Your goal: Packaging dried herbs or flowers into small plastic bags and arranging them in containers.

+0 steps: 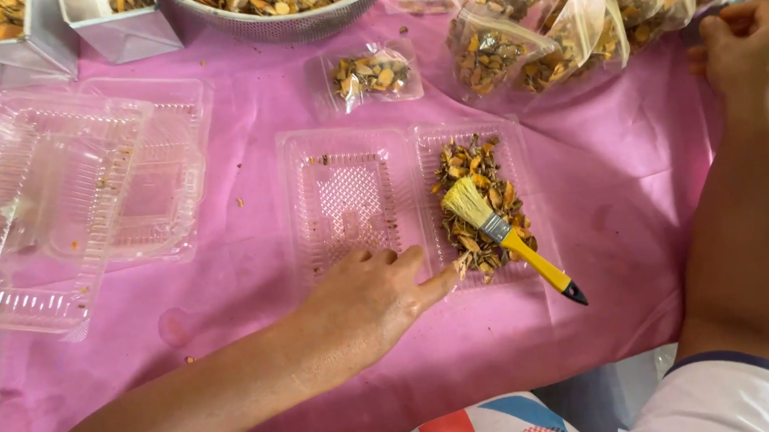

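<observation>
Our left hand (368, 301) lies nearest, palm down on the tabletop (583, 182), its fingers (431, 285) loosely spread and grasping nothing; the forefinger tip touches the near edge of the dried pieces (480, 204) heaped in the right half of an open clear clamshell box (346, 196). We judge these yellow-brown chips light, dry and brittle, quick to crumble or scatter if pinched hard, so they are best nudged or scooped from the heap's edge. On top of them rests a small brush (507, 236) with pale bristles, a metal band and a yellow handle with a black tip, which juts over the box's near right corner; it looks light and stiff, and the handle is the natural place to take it. We judge the box itself thin, springy and slippery, safest held by its rim.

Beyond it lies a small clear packet (372, 75) of the same chips. To the left sit empty clamshell boxes (81, 190), stacked open. Our right hand (749, 43) reaches farther out at the right, fingers curled at the filled plastic bags (562, 28); we cannot tell whether it grips one. Farthest off stand a metal bowl (278, 23) and metal tins (15, 53), all holding chips.

A pink cloth covers the tabletop, smooth, creased and specked with crumbs.
</observation>
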